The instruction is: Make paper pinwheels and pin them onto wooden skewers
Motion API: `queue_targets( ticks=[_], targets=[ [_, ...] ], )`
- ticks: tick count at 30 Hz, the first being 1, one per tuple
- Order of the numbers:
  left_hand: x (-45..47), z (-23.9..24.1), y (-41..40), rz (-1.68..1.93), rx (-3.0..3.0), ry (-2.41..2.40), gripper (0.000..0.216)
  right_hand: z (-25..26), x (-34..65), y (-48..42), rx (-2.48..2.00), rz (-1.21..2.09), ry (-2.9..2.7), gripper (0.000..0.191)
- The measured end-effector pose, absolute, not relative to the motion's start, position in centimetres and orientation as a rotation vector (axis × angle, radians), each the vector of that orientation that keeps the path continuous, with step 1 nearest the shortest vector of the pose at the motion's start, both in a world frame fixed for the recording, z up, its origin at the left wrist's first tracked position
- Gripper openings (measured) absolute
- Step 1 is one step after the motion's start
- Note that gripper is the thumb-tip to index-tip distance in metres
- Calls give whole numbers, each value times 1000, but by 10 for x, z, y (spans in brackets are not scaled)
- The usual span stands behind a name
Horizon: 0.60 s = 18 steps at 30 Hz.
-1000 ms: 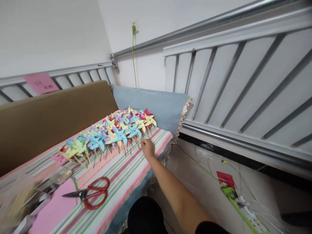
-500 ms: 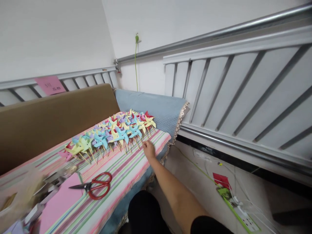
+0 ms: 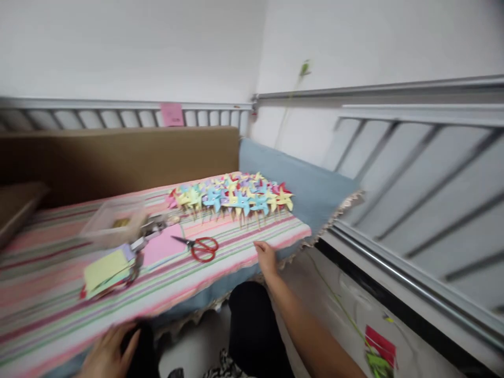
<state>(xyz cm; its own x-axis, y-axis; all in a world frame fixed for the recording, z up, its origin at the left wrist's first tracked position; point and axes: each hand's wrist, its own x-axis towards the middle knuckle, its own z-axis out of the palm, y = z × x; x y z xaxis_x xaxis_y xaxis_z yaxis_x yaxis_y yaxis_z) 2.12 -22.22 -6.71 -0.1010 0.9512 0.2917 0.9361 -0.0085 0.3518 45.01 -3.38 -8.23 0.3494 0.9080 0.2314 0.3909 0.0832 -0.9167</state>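
Many paper pinwheels (image 3: 236,198) in yellow, blue, purple, pink and red lie on the striped sofa cover (image 3: 220,244), their sticks pointing toward me. My right hand (image 3: 266,257) hovers by the sofa's front edge, just short of the sticks; its fingers are curled together and nothing shows in them. On my left knee rests my left hand (image 3: 112,350), fingers apart and holding nothing. Red-handled scissors (image 3: 202,249) lie left of my right hand, their blades over a pink paper stack (image 3: 163,245). Blur softens the view.
Further left are a yellow paper stack (image 3: 106,270) and a clear plastic box (image 3: 112,218). The brown sofa back (image 3: 157,152) and blue armrest (image 3: 291,170) border the seat. A radiator (image 3: 425,157) stands at right; a green cable (image 3: 338,299) and red paper (image 3: 380,344) lie on the floor.
The view has swung left, bringing my left hand and more of the sofa into sight. My right hand has drawn back from the pinwheel sticks toward the sofa edge.
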Motion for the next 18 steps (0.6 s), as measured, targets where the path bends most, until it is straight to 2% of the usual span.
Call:
queue_targets(
  ticks=[5, 9, 13, 18],
  targets=[
    [24, -63, -228, 783, 2001, 2199, 29, -57, 371, -32, -1339, 658, -1455, 20],
    [23, -61, -216, 989, 1962, 2100, 28, -39, 308, -23, -1261, 687, -1686, 18],
    [17, -53, -171, 1218, 1944, 2087, 28, -35, 265, -3, -1307, 655, -1909, 16],
    [21, -37, -82, 1041, 1986, 1956, 24, -40, 253, 19, -1380, 626, -2174, 29]
  ],
)
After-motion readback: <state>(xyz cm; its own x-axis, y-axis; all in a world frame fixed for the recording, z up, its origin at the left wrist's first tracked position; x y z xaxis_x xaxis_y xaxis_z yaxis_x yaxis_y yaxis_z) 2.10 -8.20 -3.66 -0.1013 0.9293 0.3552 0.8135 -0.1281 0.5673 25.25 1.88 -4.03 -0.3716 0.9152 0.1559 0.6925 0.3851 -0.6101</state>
